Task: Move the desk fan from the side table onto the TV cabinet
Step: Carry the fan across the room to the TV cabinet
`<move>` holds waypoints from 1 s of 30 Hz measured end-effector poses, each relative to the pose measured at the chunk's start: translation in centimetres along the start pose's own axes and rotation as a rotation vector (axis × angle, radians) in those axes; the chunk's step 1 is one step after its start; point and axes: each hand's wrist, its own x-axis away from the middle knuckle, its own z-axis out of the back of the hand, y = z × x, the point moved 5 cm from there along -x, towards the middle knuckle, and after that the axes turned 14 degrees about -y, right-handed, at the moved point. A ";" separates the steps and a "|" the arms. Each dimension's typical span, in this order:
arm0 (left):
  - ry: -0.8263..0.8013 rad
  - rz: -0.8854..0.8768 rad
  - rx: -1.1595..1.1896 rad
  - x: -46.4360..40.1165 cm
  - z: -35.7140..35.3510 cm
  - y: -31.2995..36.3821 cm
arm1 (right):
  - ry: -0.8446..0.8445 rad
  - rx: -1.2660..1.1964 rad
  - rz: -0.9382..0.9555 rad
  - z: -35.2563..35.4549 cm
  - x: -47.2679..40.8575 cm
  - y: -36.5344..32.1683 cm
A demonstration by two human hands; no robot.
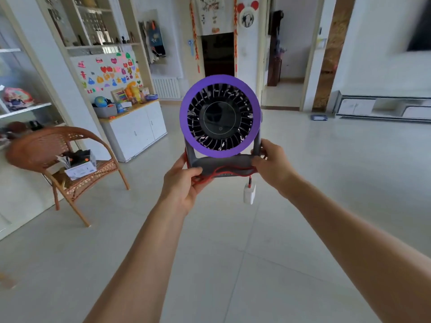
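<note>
In the head view we see the desk fan [220,116] held up in the air in front of us, upright, its round face turned toward the camera; it has a purple ring around black blades and a dark centre disc with a small power mark; a grey frame carries it, with two posts rising from a flat base. Our left hand [182,183] grips the left end of that base, thumb lying over the top and fingers curled beneath; our right hand [270,163] grips the right end, fingers wrapped around the post and the base corner; both forearms reach out from the lower edge of the picture. A red cable [220,171] is wound across the base and passes under the left thumb; from its right end a white plug [249,194] hangs down freely below the fan.

The fan rests on no furniture; below it lies the pale tiled floor [233,252]. The TV cabinet [382,108], low and white, stands against the far right wall, well apart from the fan; a small blue object [319,117] lies on the floor near its left end. On the left stands a wicker chair [67,159] with boxes on its seat; behind it a white cupboard [137,129] carries toys, with coloured paper shapes on the wall above; a dark doorway [218,54] shows behind the fan.
</note>
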 end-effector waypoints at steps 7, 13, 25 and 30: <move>-0.114 0.038 -0.007 -14.3 -4.2 -2.0 | 0.103 0.013 -0.023 5.7 -10.5 5.1; -0.186 0.096 -0.003 -27.8 -7.5 -3.0 | 0.216 0.018 -0.071 10.3 -21.0 9.4; -0.320 0.155 -0.080 -51.5 -16.1 -6.0 | 0.325 0.001 -0.137 20.6 -38.8 17.5; -0.329 0.151 -0.103 -60.6 -21.2 -8.7 | 0.352 0.002 -0.146 26.8 -46.2 22.4</move>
